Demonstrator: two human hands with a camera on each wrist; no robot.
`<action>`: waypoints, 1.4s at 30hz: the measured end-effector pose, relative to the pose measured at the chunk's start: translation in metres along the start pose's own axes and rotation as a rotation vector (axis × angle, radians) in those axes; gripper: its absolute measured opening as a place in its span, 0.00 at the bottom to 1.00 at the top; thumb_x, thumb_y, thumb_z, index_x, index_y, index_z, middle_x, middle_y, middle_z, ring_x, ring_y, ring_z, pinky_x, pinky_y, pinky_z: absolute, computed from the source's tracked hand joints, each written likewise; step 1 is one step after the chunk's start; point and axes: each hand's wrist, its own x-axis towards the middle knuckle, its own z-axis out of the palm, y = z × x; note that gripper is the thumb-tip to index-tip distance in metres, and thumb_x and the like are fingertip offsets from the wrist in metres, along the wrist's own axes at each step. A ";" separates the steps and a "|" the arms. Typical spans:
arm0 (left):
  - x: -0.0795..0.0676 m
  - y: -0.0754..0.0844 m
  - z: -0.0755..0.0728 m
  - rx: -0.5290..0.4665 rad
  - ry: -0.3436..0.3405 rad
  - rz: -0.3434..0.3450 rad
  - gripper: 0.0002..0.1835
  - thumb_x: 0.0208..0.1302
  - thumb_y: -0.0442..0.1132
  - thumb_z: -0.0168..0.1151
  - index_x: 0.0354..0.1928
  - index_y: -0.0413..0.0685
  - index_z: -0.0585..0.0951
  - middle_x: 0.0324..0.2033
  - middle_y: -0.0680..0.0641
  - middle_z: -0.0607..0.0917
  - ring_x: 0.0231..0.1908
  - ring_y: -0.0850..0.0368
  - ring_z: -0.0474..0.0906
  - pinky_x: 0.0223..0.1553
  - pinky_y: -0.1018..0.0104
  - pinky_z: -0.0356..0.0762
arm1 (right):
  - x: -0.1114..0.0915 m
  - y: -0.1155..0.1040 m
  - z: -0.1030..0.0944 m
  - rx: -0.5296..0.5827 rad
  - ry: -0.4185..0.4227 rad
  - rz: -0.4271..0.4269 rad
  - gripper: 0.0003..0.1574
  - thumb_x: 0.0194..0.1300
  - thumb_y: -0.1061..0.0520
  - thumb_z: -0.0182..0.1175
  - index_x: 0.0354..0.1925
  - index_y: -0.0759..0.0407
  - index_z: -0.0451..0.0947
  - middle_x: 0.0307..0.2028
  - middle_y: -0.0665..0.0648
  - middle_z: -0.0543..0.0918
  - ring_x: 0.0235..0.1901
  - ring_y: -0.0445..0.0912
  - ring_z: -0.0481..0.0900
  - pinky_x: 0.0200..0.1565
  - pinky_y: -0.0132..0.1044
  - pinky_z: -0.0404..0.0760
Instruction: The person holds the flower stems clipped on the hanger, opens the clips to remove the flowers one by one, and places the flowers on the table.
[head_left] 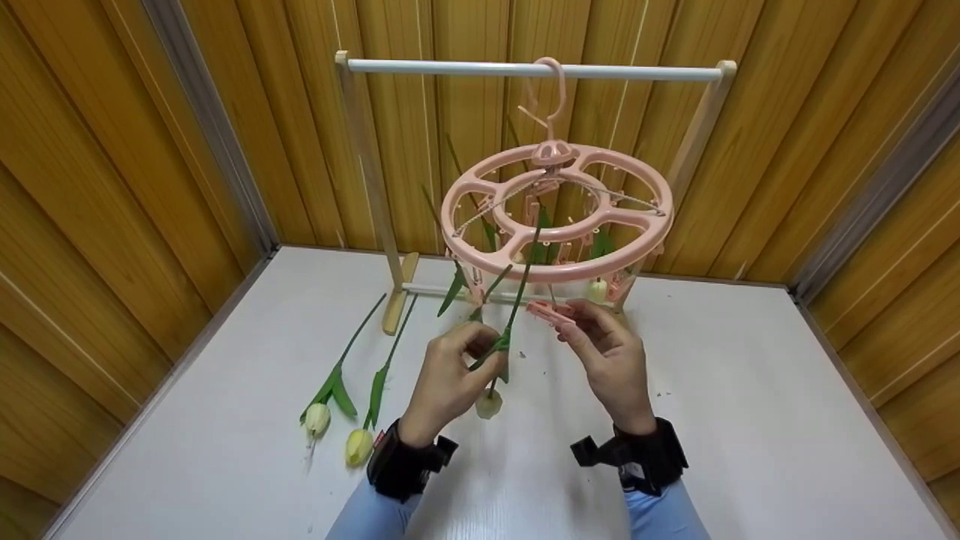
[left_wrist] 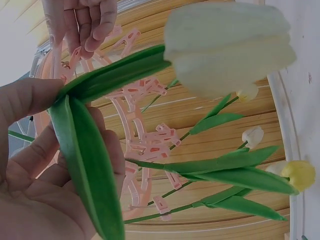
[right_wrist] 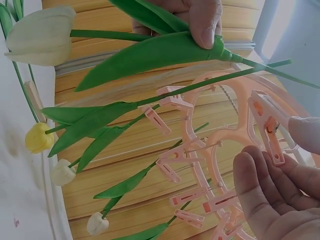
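Note:
My left hand [head_left: 450,371] pinches a white artificial tulip [left_wrist: 227,47] where its green leaves meet the stem. The bloom points down and the bare stem rises in front of a pink round clip hanger [head_left: 570,271]. Beside it, my right hand [head_left: 616,364] holds a pink clothespin [right_wrist: 270,131] of that hanger between thumb and fingers. In the right wrist view, the held tulip's stem is apart from this clothespin. Other tulips, among them a yellow one [right_wrist: 39,137] and a white one [right_wrist: 63,172], hang bloom-down from the hanger's clips.
The hanger's hook [head_left: 556,90] sits over a white rod [head_left: 450,68] on a wooden stand [head_left: 367,172]. On the white table [head_left: 750,420], left of my hands, lie a cream tulip [head_left: 317,418] and a yellow tulip [head_left: 358,448]. Wood-patterned panels [head_left: 97,187] enclose the table.

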 end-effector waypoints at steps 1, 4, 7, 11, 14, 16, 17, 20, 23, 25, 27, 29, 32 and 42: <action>-0.001 0.000 -0.001 0.005 0.002 0.004 0.03 0.64 0.29 0.68 0.38 0.43 0.85 0.32 0.50 0.85 0.33 0.60 0.81 0.38 0.64 0.81 | 0.000 0.000 0.000 0.002 -0.001 0.007 0.21 0.70 0.71 0.61 0.59 0.80 0.75 0.51 0.75 0.82 0.42 0.42 0.85 0.46 0.33 0.84; -0.003 -0.001 -0.002 0.021 0.009 0.017 0.04 0.64 0.29 0.68 0.39 0.43 0.85 0.33 0.50 0.85 0.33 0.60 0.81 0.38 0.64 0.81 | 0.001 0.000 0.000 0.006 0.000 0.030 0.22 0.71 0.71 0.61 0.60 0.80 0.74 0.52 0.73 0.82 0.43 0.42 0.86 0.46 0.34 0.85; -0.005 -0.001 -0.003 0.037 0.017 0.030 0.04 0.63 0.29 0.69 0.39 0.43 0.85 0.33 0.50 0.85 0.33 0.60 0.81 0.38 0.64 0.82 | 0.001 0.000 -0.002 0.011 -0.002 0.045 0.22 0.72 0.70 0.60 0.61 0.79 0.74 0.52 0.71 0.82 0.44 0.42 0.86 0.46 0.35 0.85; -0.008 -0.002 -0.003 0.052 0.022 0.053 0.04 0.63 0.28 0.69 0.38 0.44 0.85 0.32 0.51 0.84 0.33 0.60 0.80 0.38 0.61 0.82 | 0.001 0.001 -0.004 0.015 -0.011 0.047 0.22 0.73 0.69 0.59 0.62 0.78 0.73 0.51 0.68 0.82 0.44 0.44 0.85 0.47 0.34 0.85; -0.010 -0.001 -0.003 0.063 0.023 0.071 0.05 0.63 0.29 0.69 0.39 0.44 0.85 0.33 0.51 0.85 0.33 0.61 0.80 0.38 0.62 0.82 | 0.001 0.001 -0.006 0.011 -0.014 0.050 0.23 0.74 0.69 0.59 0.63 0.76 0.73 0.52 0.66 0.82 0.44 0.46 0.86 0.47 0.34 0.85; -0.011 0.000 -0.003 0.067 0.027 0.083 0.05 0.64 0.29 0.69 0.39 0.45 0.84 0.33 0.51 0.85 0.33 0.61 0.80 0.38 0.64 0.81 | 0.001 0.001 -0.007 0.010 -0.018 0.055 0.23 0.74 0.68 0.59 0.64 0.76 0.73 0.52 0.66 0.81 0.44 0.46 0.86 0.47 0.34 0.85; -0.011 0.000 -0.004 0.069 0.031 0.088 0.05 0.64 0.29 0.69 0.39 0.45 0.84 0.33 0.51 0.85 0.33 0.61 0.80 0.38 0.65 0.81 | 0.001 0.001 -0.008 0.009 -0.021 0.058 0.23 0.74 0.68 0.58 0.64 0.75 0.72 0.53 0.66 0.81 0.44 0.46 0.86 0.46 0.34 0.85; -0.012 -0.001 -0.005 0.072 0.040 0.096 0.05 0.63 0.29 0.69 0.39 0.45 0.84 0.33 0.51 0.85 0.33 0.61 0.81 0.38 0.64 0.81 | 0.001 0.000 -0.009 0.006 -0.041 0.062 0.25 0.74 0.69 0.57 0.66 0.75 0.71 0.55 0.67 0.79 0.45 0.46 0.85 0.46 0.34 0.84; -0.013 -0.003 -0.009 0.075 0.049 0.094 0.06 0.63 0.28 0.69 0.38 0.45 0.84 0.33 0.51 0.85 0.33 0.61 0.80 0.38 0.63 0.81 | 0.001 0.000 -0.009 0.002 -0.060 0.066 0.26 0.74 0.69 0.56 0.68 0.73 0.69 0.55 0.66 0.79 0.45 0.45 0.85 0.47 0.34 0.84; -0.013 -0.005 -0.011 0.073 0.056 0.094 0.06 0.62 0.28 0.69 0.37 0.45 0.84 0.33 0.51 0.84 0.32 0.61 0.80 0.37 0.62 0.82 | 0.001 -0.001 -0.009 0.002 -0.068 0.071 0.27 0.74 0.69 0.56 0.68 0.73 0.69 0.55 0.64 0.80 0.45 0.45 0.85 0.46 0.34 0.84; -0.014 -0.007 -0.015 0.071 0.065 0.095 0.06 0.62 0.28 0.69 0.37 0.45 0.84 0.32 0.52 0.84 0.32 0.61 0.80 0.36 0.63 0.81 | 0.002 -0.001 -0.009 0.001 -0.069 0.078 0.27 0.74 0.69 0.56 0.69 0.72 0.69 0.54 0.62 0.80 0.45 0.46 0.85 0.46 0.34 0.84; -0.015 -0.009 -0.018 0.073 0.077 0.095 0.05 0.62 0.28 0.69 0.36 0.45 0.84 0.31 0.52 0.84 0.31 0.61 0.79 0.36 0.64 0.81 | 0.002 -0.002 -0.009 0.000 -0.064 0.088 0.27 0.74 0.69 0.56 0.69 0.72 0.70 0.54 0.64 0.80 0.45 0.46 0.85 0.46 0.34 0.84; -0.016 -0.010 -0.024 0.087 0.100 0.084 0.04 0.63 0.29 0.69 0.36 0.45 0.84 0.31 0.53 0.83 0.31 0.62 0.79 0.36 0.64 0.80 | 0.003 -0.002 -0.010 -0.005 -0.060 0.098 0.26 0.74 0.70 0.56 0.68 0.72 0.70 0.55 0.69 0.79 0.45 0.46 0.85 0.46 0.34 0.84; -0.023 -0.018 -0.043 0.074 0.155 -0.009 0.06 0.63 0.28 0.69 0.40 0.45 0.86 0.31 0.53 0.86 0.30 0.60 0.80 0.35 0.65 0.80 | 0.000 -0.003 -0.010 -0.107 -0.098 0.070 0.21 0.74 0.69 0.57 0.63 0.72 0.75 0.53 0.68 0.80 0.49 0.49 0.85 0.50 0.32 0.83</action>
